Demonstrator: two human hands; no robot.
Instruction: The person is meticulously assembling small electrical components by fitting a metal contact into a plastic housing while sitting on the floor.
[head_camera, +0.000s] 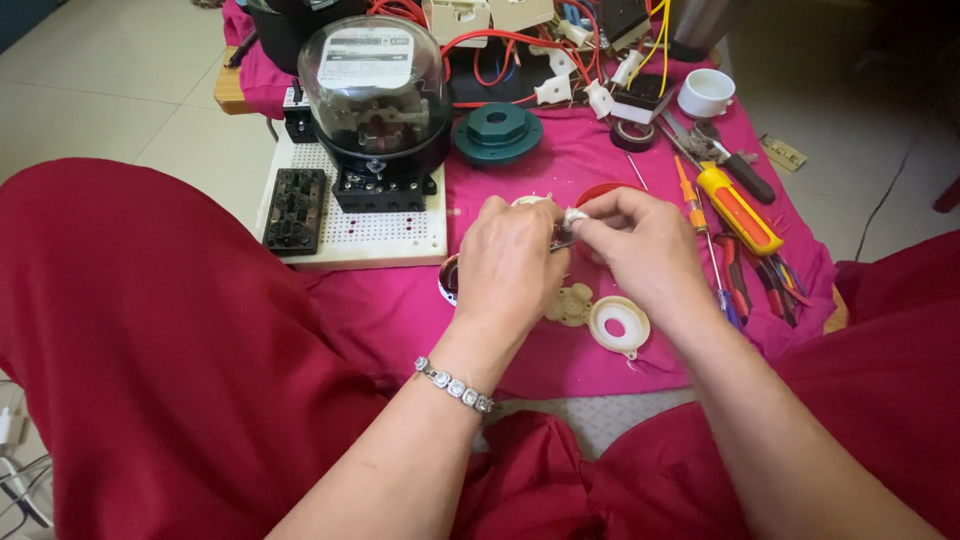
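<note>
Together, both hands' fingers (585, 213) pinch a small white part (575, 215).

small white part (577, 214): mostly hidden by fingers | red ring (600, 190): half hidden behind right hand (640, 250)

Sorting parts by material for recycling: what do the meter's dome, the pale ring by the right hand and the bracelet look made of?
Dome: clear glass or hard plastic, glossy, with see-through highlights. Ring: cream moulded plastic, matt, slightly yellowed. Bracelet on the left wrist: silvery metal links, seemingly set with sparkling stones.
</note>
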